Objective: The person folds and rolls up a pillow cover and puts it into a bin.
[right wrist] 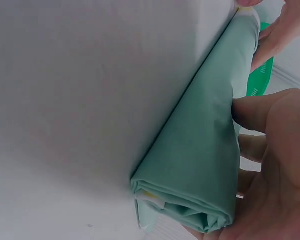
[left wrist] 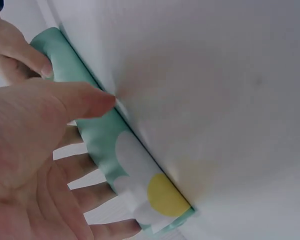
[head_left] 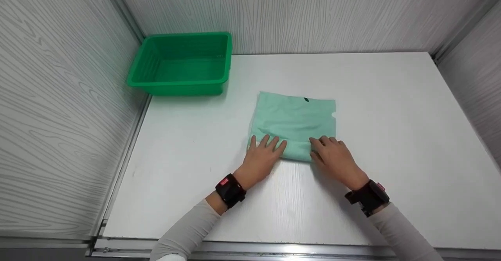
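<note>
A mint-green cloth (head_left: 295, 114) lies on the white table, its near edge folded into a thick flat roll. A white flower print with a yellow centre (left wrist: 167, 195) shows on the roll in the left wrist view. My left hand (head_left: 260, 159) rests on the left part of the fold, fingers spread and fairly straight. At the right part, my right hand (head_left: 336, 159) has bent fingers and grips the fold between thumb and fingers. Several layers show at the roll's end (right wrist: 185, 207) in the right wrist view. Some fingertips are hidden behind the roll.
A green plastic basket (head_left: 180, 83) stands at the back left of the white table (head_left: 391, 135). Wood-grain panels (head_left: 289, 18) close off the back and both sides. A metal rail (head_left: 289, 248) runs along the front edge.
</note>
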A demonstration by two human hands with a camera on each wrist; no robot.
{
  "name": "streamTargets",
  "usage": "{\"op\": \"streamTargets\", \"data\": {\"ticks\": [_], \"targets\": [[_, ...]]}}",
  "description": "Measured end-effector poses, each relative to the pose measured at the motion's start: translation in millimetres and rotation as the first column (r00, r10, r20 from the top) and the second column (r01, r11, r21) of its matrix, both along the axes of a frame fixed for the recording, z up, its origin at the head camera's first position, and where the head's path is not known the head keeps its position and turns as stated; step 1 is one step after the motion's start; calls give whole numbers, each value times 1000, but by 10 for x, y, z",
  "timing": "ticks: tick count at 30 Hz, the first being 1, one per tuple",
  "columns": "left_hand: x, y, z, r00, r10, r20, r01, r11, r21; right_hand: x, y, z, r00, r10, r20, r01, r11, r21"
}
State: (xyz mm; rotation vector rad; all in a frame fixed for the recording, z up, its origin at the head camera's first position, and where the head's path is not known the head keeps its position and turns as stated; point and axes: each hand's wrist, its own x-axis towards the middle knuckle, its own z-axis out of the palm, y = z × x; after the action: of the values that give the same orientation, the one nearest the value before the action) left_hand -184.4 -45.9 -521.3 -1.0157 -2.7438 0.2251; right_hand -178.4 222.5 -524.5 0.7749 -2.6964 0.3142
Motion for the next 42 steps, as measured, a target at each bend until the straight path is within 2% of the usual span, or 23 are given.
{"op": "streamTargets", "data": {"ticks": [4, 10, 20, 25, 33, 38, 42], "targets": [[-86, 32, 44, 998, 10, 58, -10, 1000, 5, 72, -25, 21, 1000, -1, -29, 2, 999, 37], [-187, 66, 23, 999, 5, 45, -7, 999, 37, 178, -61, 47, 1000, -10, -19, 12, 997, 79], [-250, 91, 92, 990, 4, 138, -7, 1000, 28, 296, -123, -13, 998, -1, -63, 6, 996, 86], [-272, 120, 157, 983, 3, 185, -9, 1000, 28, 313, -146, -47, 997, -4, -80, 12, 996, 92], [-299, 161, 233, 958, 38, 284, -41, 999, 3, 299, -183, -73, 990, 10, -142, 6, 994, 110], [-307, 153, 236, 950, 56, 306, -62, 998, 11, 271, -167, -58, 993, 25, -118, -11, 993, 116], [-281, 128, 224, 952, 72, 298, -84, 996, 29, 236, -131, -53, 995, 44, -84, -35, 994, 103]]}}
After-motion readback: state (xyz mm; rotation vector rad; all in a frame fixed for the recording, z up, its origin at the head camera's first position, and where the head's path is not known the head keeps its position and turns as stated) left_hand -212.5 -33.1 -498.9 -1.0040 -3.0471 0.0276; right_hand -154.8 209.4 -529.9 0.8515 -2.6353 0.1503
